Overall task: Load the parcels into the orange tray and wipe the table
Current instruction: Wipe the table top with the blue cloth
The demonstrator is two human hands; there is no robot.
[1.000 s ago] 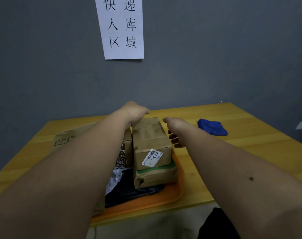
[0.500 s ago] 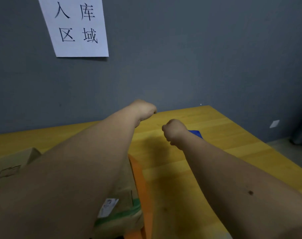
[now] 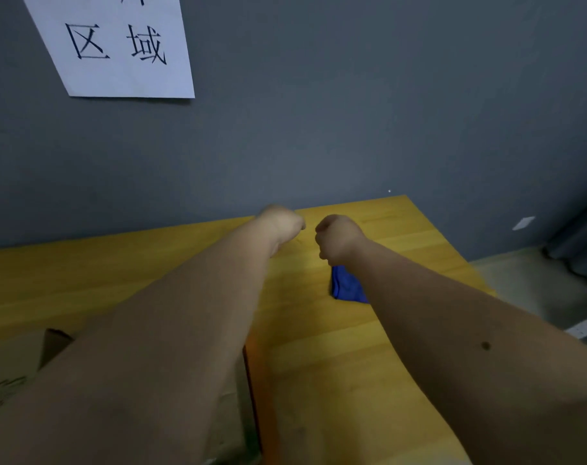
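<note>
Over the far right part of the yellow worktop [image 3: 335, 364], both bare arms reach out side by side, the left hand [image 3: 282, 223] and the right hand [image 3: 339, 236] near each other but apart, each curled into a loose fist. Neither grip seems to hold anything, though the fingers are turned away from me and I cannot be sure of the right one, which hangs just above the blue cloth [image 3: 347, 286]. The cloth lies crumpled on the wood, its right side hidden under the right forearm, and whether the hand touches it I cannot tell. Down at the near left, a thin strip of the orange tray [image 3: 252, 380] shows along the edge of the left arm, with brown cardboard parcels [image 3: 13, 367] beside it; the arm covers most of them, so I cannot count them or say how they sit in the tray. No parcel lies on the part of the worktop that I can see, so the loading looks done or close to it, and the wiping looks not yet begun, with the cloth the likely next thing to be taken up. On the grey wall [image 3: 352, 112] a paper sign [image 3: 117, 45] is cut off at the top edge, and the worktop's left end and near edge fall outside the view.
</note>
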